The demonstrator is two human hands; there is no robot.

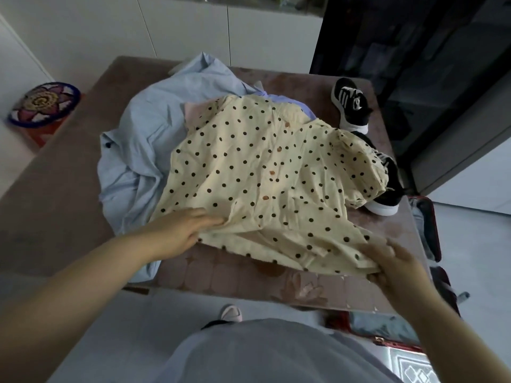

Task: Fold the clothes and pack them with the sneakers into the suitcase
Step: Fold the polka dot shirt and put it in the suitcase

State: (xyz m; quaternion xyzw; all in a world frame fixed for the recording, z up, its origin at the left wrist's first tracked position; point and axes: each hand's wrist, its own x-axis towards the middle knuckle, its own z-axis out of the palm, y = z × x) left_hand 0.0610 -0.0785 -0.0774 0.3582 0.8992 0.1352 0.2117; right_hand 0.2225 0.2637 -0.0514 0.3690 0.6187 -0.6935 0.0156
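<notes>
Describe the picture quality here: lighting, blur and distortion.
Head view: dim, flat indoor light; the right hand is motion-blurred while the polka-dot blouse is fairly sharp; wide-angle distortion bows the table edges; the upper right corner is nearly black.

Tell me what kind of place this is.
Probably a room in a home: clothes piled on a table, white cabinets behind it, and a suitcase on the floor beside it.

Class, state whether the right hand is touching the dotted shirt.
Touching. The head view shows the right hand pinching the dotted shirt at its near hem corner, fingers on top, thumb beneath.
</notes>
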